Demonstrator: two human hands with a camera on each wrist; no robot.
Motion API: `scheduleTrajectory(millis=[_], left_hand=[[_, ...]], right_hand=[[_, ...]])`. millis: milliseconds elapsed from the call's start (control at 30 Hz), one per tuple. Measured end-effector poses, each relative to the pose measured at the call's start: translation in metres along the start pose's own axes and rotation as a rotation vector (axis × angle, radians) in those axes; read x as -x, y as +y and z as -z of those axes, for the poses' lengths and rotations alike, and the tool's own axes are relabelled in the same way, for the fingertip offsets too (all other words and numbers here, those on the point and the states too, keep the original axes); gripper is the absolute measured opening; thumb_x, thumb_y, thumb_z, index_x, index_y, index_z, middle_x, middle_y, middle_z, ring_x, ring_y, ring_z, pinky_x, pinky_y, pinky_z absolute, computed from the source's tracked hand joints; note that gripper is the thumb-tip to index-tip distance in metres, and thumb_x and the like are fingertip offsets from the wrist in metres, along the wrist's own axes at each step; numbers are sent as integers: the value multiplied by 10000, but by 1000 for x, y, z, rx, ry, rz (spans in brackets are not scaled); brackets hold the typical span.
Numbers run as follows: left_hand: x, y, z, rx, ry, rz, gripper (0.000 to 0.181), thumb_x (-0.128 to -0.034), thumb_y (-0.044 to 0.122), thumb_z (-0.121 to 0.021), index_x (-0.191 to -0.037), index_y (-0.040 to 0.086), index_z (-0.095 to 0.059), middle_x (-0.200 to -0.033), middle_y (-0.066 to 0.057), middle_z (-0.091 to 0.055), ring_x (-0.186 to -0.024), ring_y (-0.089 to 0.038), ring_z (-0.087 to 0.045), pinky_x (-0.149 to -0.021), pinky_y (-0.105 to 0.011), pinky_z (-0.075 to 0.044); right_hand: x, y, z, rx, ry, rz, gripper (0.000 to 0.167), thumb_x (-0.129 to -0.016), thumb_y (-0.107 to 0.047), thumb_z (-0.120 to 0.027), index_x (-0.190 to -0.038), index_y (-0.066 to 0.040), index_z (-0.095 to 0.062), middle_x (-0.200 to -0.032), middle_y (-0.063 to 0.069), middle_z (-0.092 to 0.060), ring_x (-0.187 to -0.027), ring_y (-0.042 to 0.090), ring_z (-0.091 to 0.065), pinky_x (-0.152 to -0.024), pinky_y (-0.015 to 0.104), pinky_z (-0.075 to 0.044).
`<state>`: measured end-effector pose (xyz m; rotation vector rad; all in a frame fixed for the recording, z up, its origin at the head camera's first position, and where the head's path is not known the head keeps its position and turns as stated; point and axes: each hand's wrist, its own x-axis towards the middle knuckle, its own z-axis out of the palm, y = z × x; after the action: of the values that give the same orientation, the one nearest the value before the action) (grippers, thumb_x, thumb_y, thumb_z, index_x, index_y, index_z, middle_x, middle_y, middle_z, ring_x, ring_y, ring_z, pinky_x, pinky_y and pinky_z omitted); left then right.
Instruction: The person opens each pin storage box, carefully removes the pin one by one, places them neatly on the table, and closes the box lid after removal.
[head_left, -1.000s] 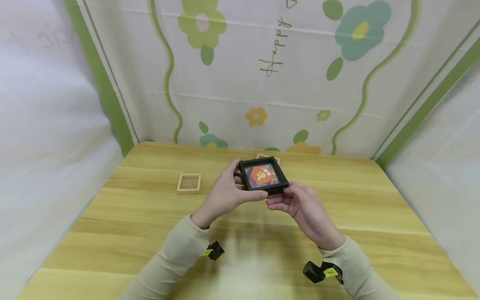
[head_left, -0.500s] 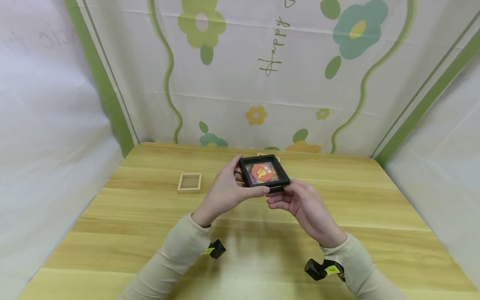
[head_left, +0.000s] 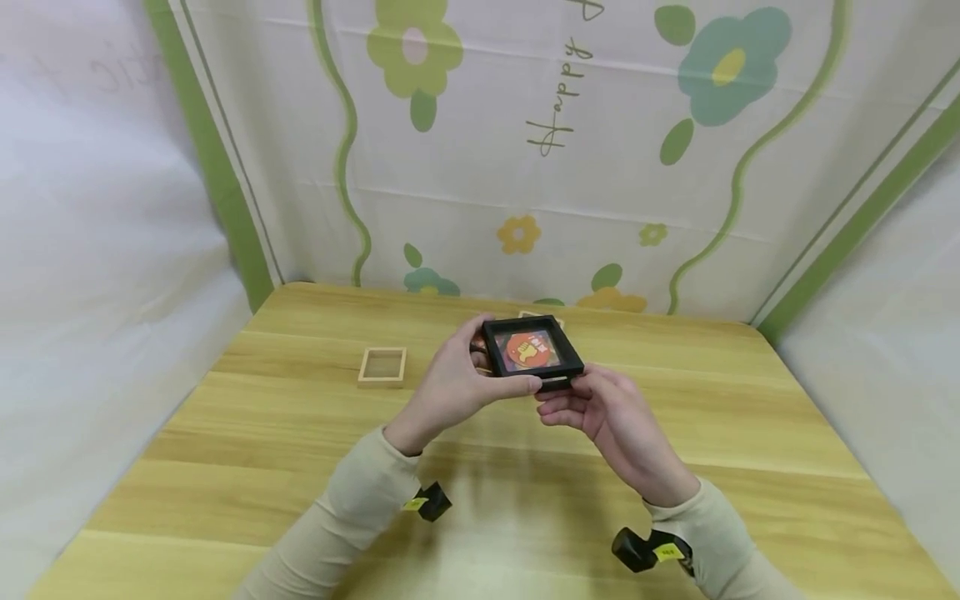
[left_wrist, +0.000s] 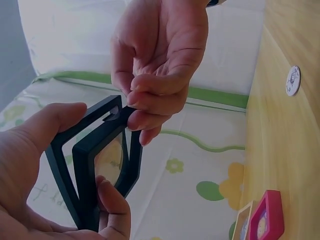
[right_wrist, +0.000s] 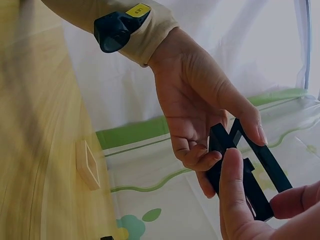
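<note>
A square black frame (head_left: 566,350), with a red round picture with a yellow thumbs-up behind its clear window, is held above the table. The left hand (head_left: 450,379) grips its left side, thumb along the near edge. At the near right corner, the right hand (head_left: 618,425) pinches the frame between thumb and finger, its other fingers curled beneath. The left wrist view shows the black frame (left_wrist: 87,150) as two halves spread at an angle, with fingertips of the right hand (left_wrist: 160,65) at the top corner. In the right wrist view, the spread halves also show.
A small wooden frame (head_left: 382,382) lies left on the table (head_left: 247,433); another (head_left: 555,319) is partly hidden behind the black one. In the left wrist view are a pink frame (left_wrist: 274,215) beside a wooden one and a round badge (left_wrist: 293,80). A printed curtain (head_left: 465,167) hangs behind.
The head view has shifted slightly. Both hands keep their hold on the black frame, and a thin pale line now shows along its near edge.
</note>
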<state>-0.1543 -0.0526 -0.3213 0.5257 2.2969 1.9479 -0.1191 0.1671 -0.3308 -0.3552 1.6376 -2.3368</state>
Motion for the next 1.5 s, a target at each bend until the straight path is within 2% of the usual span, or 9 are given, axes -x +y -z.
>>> scheduleTrajectory(millis=[200, 333, 467, 633, 833, 1100, 1233, 1433, 1500], left_hand=[[-3, -3, -2, 79, -7, 67, 808, -709, 402, -892, -1349, 135, -477, -1085, -73, -640, -883, -240, -670, -723, -411, -540], [-3, -3, -1, 94, 25, 115, 844, -721, 409, -880, -1390, 124, -451, -1151, -74, -601, -909, -232, -666, -766, -396, -529], [-4, -2, 0, 97, 51, 140, 814, -734, 433, -860, -1366, 89, -478, -1182, -88, -549, -892, -247, -641, -735, -376, -542], [-6, -1, 0, 134, 46, 152, 666, -742, 464, -846, -1207, 71, -575, -1076, -134, -596, -831, -262, -627, -667, -396, -572], [-7, 0, 2, 188, 41, 194, 630, -753, 502, -827, -1144, 66, -595, -971, -172, -637, -791, -322, -657, -625, -438, -581], [-9, -5, 6, 175, 89, 233, 730, -769, 565, -782, -1253, 61, -572, -1080, -131, -635, -858, -323, -657, -635, -420, -583], [-10, -7, 8, 176, 104, 239, 745, -769, 607, -756, -1244, 58, -589, -1143, -116, -621, -948, -305, -607, -654, -418, -583], [-12, -10, 10, 178, 101, 250, 715, -767, 630, -742, -1194, 69, -622, -1137, -102, -644, -896, -290, -608, -666, -419, -582], [-12, -10, 10, 166, 106, 255, 724, -756, 641, -745, -1194, 77, -627, -1145, -93, -639, -927, -273, -605, -669, -420, -582]], right_hand=[[-1, 2, 2, 7, 15, -3, 322, -1021, -24, -354, -1236, 193, -455, -1079, 264, -647, -881, 296, -680, -843, 449, -541], [-3, 3, 0, 29, 20, -12, 325, -1028, -31, -351, -1247, 174, -475, -1073, 270, -645, -866, 295, -679, -842, 464, -539], [-4, 4, -1, 35, 20, -22, 312, -1028, -25, -339, -1233, 153, -492, -1039, 257, -657, -854, 286, -681, -836, 465, -542], [-5, 6, 0, 34, 27, -40, 301, -1018, -22, -350, -1234, 150, -471, -1007, 240, -662, -844, 278, -682, -831, 465, -544], [-5, 8, 1, 41, 38, -71, 323, -1008, -25, -365, -1263, 158, -441, -984, 236, -660, -820, 275, -675, -812, 453, -553], [-8, 10, 2, 82, 10, -109, 299, -1016, -29, -395, -1247, 154, -442, -961, 235, -668, -788, 284, -682, -786, 453, -560], [-9, 11, 4, 122, -19, -126, 293, -1019, -28, -420, -1239, 162, -454, -940, 231, -673, -773, 280, -689, -767, 461, -564], [-11, 12, 7, 194, -44, -162, 308, -1015, -44, -452, -1254, 150, -460, -927, 238, -665, -767, 279, -691, -736, 457, -571], [-12, 11, 8, 262, -43, -181, 321, -1019, -75, -468, -1257, 141, -462, -937, 250, -659, -779, 312, -686, -733, 470, -569]])
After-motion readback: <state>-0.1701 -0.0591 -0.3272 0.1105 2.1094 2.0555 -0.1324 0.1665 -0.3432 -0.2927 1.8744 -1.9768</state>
